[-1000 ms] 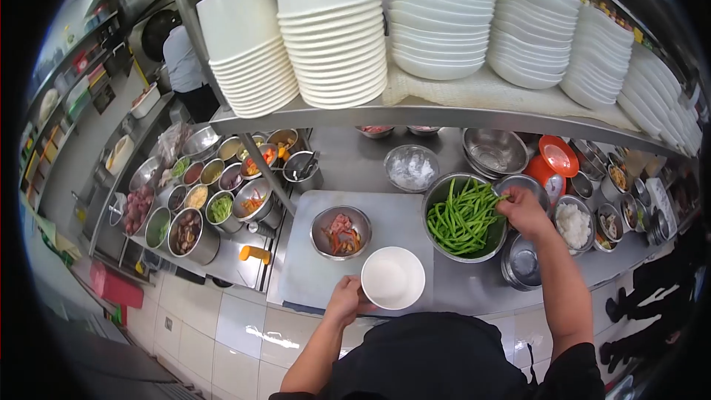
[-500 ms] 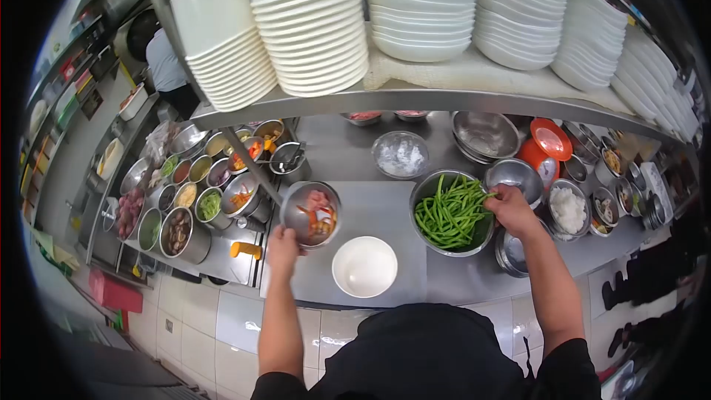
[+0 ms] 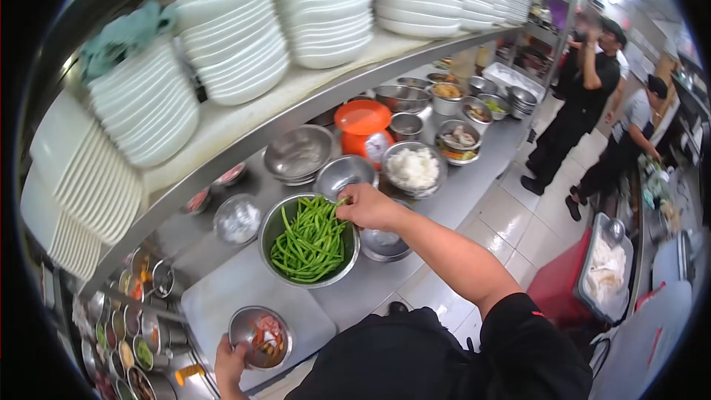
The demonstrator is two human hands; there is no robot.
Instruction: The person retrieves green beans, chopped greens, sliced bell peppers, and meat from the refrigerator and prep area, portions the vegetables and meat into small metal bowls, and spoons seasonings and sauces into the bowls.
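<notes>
My left hand (image 3: 232, 361) is closed on the rim of a steel bowl (image 3: 285, 354) at the lower left. Inside it are pale pink meat pieces (image 3: 268, 323) and orange and pale slices. My right hand (image 3: 368, 206) reaches over the rim of a larger steel bowl (image 3: 354, 253). Its fingers pinch together at the edge of the heaped green beans (image 3: 307, 246), and appear to hold bean ends. A small steel bowl (image 3: 345, 172) sits just behind that hand. The white bowl seen earlier is out of sight, possibly beneath the left-hand bowl.
White dishes (image 3: 237, 52) are stacked on the shelf above. A bowl of white powder (image 3: 237, 219), a bowl of rice (image 3: 413, 168) and orange bowls (image 3: 363, 117) stand on the counter. Ingredient tins (image 3: 148, 341) crowd the left. Two people (image 3: 589, 96) (image 3: 629, 133) stand right, near a red bin (image 3: 555, 267).
The view has turned right, bringing people and a red bin in. My left hand's bowl has moved toward where the white bowl stood. My right hand remains at the beans.
</notes>
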